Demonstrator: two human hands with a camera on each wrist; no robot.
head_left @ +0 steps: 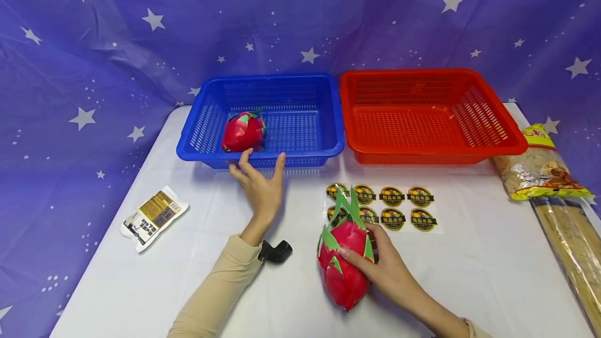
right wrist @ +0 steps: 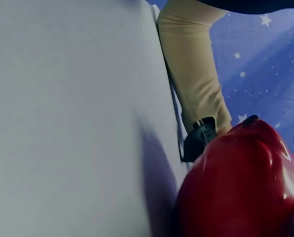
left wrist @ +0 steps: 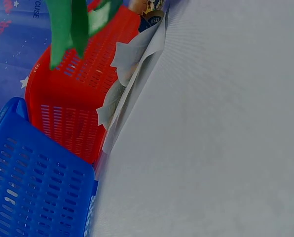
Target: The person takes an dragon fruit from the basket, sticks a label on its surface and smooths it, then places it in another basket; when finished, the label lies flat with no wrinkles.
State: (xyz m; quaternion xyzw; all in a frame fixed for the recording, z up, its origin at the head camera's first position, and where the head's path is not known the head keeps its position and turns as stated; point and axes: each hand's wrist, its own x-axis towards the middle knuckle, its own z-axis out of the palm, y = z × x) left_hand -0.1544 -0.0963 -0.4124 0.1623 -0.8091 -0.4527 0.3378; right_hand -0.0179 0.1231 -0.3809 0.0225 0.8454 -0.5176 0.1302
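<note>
My right hand [head_left: 389,270] grips a red dragon fruit [head_left: 345,270] with green leaves, held in front of me with the leafy end pointing away. The same dragon fruit [right wrist: 240,187] looms large in the right wrist view. At the front rim of the blue basket [head_left: 305,160] is my left hand [head_left: 264,189], fingers spread and holding nothing; whether they touch the rim I cannot tell. Another dragon fruit [head_left: 243,132] lies inside that basket, on its left side. Beneath the held fruit's leaves is a sheet of round black-and-gold stickers [head_left: 392,219].
A red basket [head_left: 432,155] stands right beside the blue one, with no fruit in it. On the left lies a white-and-gold packet [head_left: 155,218]. A yellow-topped bag [head_left: 540,166] and a long clear package [head_left: 570,254] occupy the right edge of the white table [head_left: 469,286].
</note>
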